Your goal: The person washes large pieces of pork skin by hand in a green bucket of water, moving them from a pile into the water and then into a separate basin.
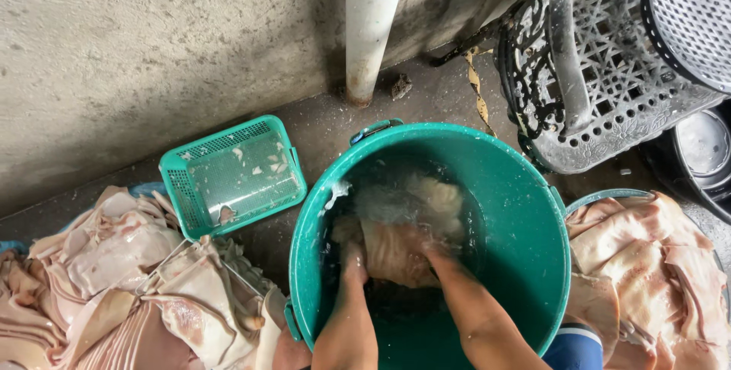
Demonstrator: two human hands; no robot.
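A large green bucket (525, 210) stands in front of me, partly filled with murky water. Both my hands are down in the water. My left hand (353, 254) and my right hand (431, 252) grip a pale, floppy sheet of raw pork skin (396, 244) between them. More of the same pale skin (426, 199) floats just beyond, blurred by the moving water. My fingers are partly hidden under the water and the skin.
A heap of raw pork skin (114, 263) lies at the left, another heap in a basin (655, 256) at the right. A small green plastic basket (232, 176) stands by the concrete wall. A white pipe (371, 27) and an ornate metal chair (594, 73) are behind.
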